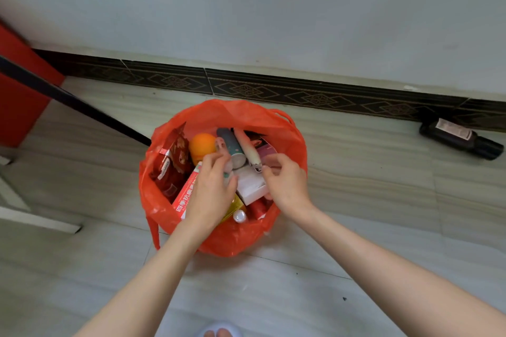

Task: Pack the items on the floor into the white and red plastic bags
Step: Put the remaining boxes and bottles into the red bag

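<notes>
Hands work together inside the mouth of the red plastic bag at the centre of the frame. The left hand reaches in with fingers curled around a pale, blurred item; what it is I cannot tell. The right hand pinches something small at its fingertips just above the white box. Around them the bag holds an orange ball, a grey-green tube and a red-and-white carton.

Well apart, at the right edge of the frame against the patterned skirting, a dark bottle lies on its side on the floor. Its long axis runs from upper left to lower right, cap toward the lower right. It lies to the right of both hands, so the right hand is nearer and looks best placed to fetch it next. No white bag shows.
</notes>
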